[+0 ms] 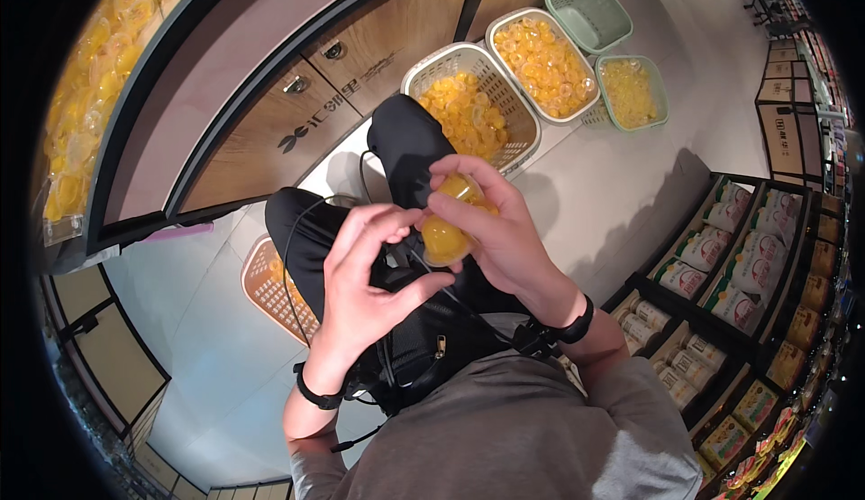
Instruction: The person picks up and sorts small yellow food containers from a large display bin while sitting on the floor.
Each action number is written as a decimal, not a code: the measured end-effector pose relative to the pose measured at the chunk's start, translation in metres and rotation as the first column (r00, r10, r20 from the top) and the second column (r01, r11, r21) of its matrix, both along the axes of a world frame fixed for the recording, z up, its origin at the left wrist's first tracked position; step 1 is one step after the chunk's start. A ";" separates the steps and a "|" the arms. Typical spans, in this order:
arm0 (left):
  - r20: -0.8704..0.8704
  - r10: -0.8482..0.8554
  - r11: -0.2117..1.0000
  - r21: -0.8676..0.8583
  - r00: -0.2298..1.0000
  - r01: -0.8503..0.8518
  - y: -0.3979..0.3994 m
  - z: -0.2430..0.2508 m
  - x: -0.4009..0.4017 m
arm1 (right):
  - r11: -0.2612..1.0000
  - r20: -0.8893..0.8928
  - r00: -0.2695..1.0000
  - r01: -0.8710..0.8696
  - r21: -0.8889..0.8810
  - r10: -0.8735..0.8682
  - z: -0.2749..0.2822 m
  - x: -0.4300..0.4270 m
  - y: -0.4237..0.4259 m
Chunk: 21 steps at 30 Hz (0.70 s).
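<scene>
My right hand (510, 236) is closed around a couple of small clear plastic cups with orange-yellow contents (446, 238), which look like jelly cups. They are held above my lap, one behind the other. To the left of them, my left hand (365, 263) is empty, its thumb spread from its curled fingers. Its fingertips come right up to the cups; I cannot tell whether they touch. Just beyond my knees stands a pale slatted basket (520, 121) partly filled with similar yellow cups (466, 111). Beside my left leg, a peach-coloured basket (260, 277) also holds some, partly hidden by the leg.
Farther off are a fuller white basket (589, 94), a green basket with yellow cups (661, 105) and another green basket (611, 23). A wood-panelled display counter (270, 121) holds heaped yellow cups (101, 81). Shelves of packaged goods (730, 257) stand at right. Cables (292, 243) cross my lap.
</scene>
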State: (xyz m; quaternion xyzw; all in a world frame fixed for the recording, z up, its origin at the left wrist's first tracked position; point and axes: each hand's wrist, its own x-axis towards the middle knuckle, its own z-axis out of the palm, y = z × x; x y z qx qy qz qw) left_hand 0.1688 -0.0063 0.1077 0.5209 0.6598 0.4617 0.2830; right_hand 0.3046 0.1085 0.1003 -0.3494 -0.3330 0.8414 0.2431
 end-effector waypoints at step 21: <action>0.780 0.205 0.976 -0.119 0.591 -0.182 -0.033 0.000 -0.005 | 0.883 0.006 0.958 -0.268 0.385 0.288 0.006 -0.012 -0.019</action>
